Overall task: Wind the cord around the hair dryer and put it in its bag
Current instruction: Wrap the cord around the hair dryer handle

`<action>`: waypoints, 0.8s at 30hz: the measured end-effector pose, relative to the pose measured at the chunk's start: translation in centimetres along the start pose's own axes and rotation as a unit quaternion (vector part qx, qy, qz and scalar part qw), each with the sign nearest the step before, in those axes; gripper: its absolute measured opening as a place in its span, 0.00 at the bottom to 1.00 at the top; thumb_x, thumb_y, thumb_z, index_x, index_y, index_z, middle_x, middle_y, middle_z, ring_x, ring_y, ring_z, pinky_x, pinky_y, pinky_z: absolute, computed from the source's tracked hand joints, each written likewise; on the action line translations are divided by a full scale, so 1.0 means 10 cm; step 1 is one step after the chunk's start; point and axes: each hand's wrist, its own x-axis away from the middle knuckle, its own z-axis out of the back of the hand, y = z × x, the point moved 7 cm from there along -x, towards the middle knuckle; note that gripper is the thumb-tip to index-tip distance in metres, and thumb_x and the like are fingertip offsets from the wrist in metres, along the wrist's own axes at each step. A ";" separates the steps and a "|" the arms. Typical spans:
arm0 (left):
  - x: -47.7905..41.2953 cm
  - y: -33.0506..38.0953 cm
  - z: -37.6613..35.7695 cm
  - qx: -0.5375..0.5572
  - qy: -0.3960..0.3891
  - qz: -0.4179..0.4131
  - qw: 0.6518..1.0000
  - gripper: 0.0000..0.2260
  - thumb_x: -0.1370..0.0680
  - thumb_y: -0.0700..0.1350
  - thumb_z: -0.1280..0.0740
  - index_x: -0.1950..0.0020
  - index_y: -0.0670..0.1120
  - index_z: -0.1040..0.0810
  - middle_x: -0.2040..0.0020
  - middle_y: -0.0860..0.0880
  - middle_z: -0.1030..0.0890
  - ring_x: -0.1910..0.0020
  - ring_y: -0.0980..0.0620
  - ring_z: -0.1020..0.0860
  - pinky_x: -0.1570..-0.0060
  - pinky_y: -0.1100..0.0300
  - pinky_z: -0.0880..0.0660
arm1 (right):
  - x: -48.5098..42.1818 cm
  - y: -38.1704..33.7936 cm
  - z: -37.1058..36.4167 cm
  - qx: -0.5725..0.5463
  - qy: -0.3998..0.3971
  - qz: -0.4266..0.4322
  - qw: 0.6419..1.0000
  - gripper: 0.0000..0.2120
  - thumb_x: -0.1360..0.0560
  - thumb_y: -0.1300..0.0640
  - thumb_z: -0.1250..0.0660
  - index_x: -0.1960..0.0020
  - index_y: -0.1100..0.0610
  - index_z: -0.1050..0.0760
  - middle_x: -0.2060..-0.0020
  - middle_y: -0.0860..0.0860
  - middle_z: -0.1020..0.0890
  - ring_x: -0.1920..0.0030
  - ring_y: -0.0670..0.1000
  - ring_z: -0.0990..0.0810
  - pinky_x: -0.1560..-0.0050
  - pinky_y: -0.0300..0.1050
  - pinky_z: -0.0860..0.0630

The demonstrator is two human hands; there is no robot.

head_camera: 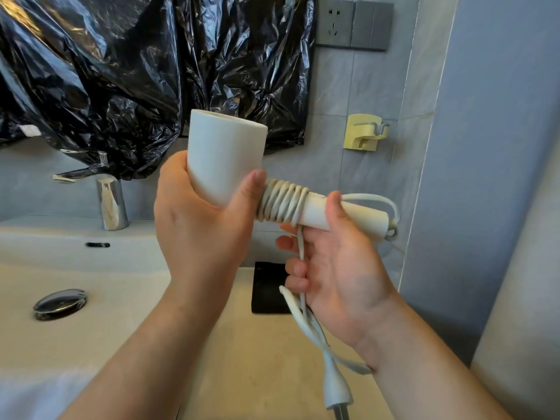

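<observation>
Grey tiles cover the bathroom wall, and a crinkled black plastic sheet (121,71) hangs over much of it, with a socket (335,24) and a yellow holder (363,131) fixed to the tiles at its right. Below stand a chrome tap (110,201) and a white basin (91,268) with a metal drain plug (59,303), set in a pale surface (257,359).

The white hair dryer (224,153) is held in the air above this surface, its barrel pointing up and its handle pointing right. The person's left hand (200,225) grips the lower barrel, with the thumb lying next to the first turns of the cord (283,204). That cord is wound in several close turns around the handle, next to the barrel. The right hand (336,262) presses its thumb on top of the bare handle, and its curled fingers hold the loose strand that drops from the coils. The cord's mains plug (336,386) dangles low, near the bottom edge of the view. A black object (266,286) lies on the surface behind the right hand; what it is cannot be told.
</observation>
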 end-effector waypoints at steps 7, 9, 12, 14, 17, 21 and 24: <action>0.14 0.20 -0.24 -0.046 -0.107 -0.183 0.976 0.40 0.30 0.54 0.23 0.27 0.40 0.38 0.29 0.39 0.34 0.30 0.44 0.35 0.28 0.54 0.37 | -0.04 -0.16 0.39 0.002 0.139 0.059 0.989 0.23 0.26 0.35 0.41 0.48 0.55 0.28 0.73 0.49 0.36 0.79 0.43 0.46 0.82 0.36 0.50; 0.23 0.35 -0.27 -0.119 -0.108 -0.321 0.933 0.33 0.28 0.56 0.26 0.29 0.42 0.30 0.26 0.36 0.37 0.26 0.37 0.39 0.25 0.49 0.43 | -0.03 -0.20 0.50 0.051 0.183 0.068 0.980 0.22 0.26 0.36 0.39 0.55 0.55 0.28 0.73 0.49 0.37 0.79 0.44 0.46 0.81 0.38 0.50; 0.29 0.37 -0.36 -0.142 -0.155 -0.374 0.903 0.27 0.31 0.61 0.28 0.39 0.45 0.19 0.29 0.38 0.29 0.27 0.36 0.34 0.30 0.38 0.38 | -0.01 -0.25 0.60 0.103 0.229 0.073 0.965 0.21 0.26 0.36 0.38 0.64 0.53 0.28 0.72 0.49 0.37 0.78 0.45 0.45 0.79 0.39 0.49; 0.25 0.29 -0.35 -0.102 -0.160 -0.312 0.931 0.33 0.32 0.60 0.26 0.33 0.43 0.24 0.28 0.37 0.31 0.27 0.39 0.35 0.27 0.46 0.39 | -0.02 -0.28 0.63 0.102 0.235 0.078 0.963 0.21 0.26 0.36 0.38 0.64 0.53 0.28 0.72 0.48 0.37 0.78 0.45 0.45 0.79 0.40 0.50; 0.16 0.01 -0.31 0.031 -0.152 -0.024 0.988 0.48 0.40 0.61 0.23 0.25 0.48 0.38 0.30 0.50 0.33 0.31 0.53 0.31 0.30 0.54 0.32 | -0.04 -0.31 0.62 0.076 0.212 0.077 0.971 0.22 0.25 0.35 0.40 0.61 0.54 0.28 0.72 0.49 0.39 0.79 0.44 0.46 0.80 0.38 0.50; 0.22 -0.09 -0.44 0.162 -0.213 0.097 0.959 0.36 0.45 0.58 0.22 0.40 0.58 0.31 0.47 0.57 0.23 0.52 0.61 0.21 0.52 0.52 0.20 | -0.08 -0.30 0.62 0.064 0.173 0.049 0.982 0.24 0.26 0.34 0.42 0.49 0.55 0.28 0.72 0.49 0.37 0.79 0.44 0.45 0.82 0.37 0.49; 0.12 -0.06 -0.35 0.163 -0.175 0.076 0.968 0.27 0.41 0.55 0.23 0.45 0.57 0.30 0.51 0.54 0.22 0.57 0.58 0.22 0.56 0.53 0.20 | -0.09 -0.25 0.49 0.087 0.093 0.013 0.992 0.24 0.23 0.38 0.42 0.46 0.58 0.26 0.71 0.50 0.33 0.77 0.44 0.40 0.81 0.36 0.41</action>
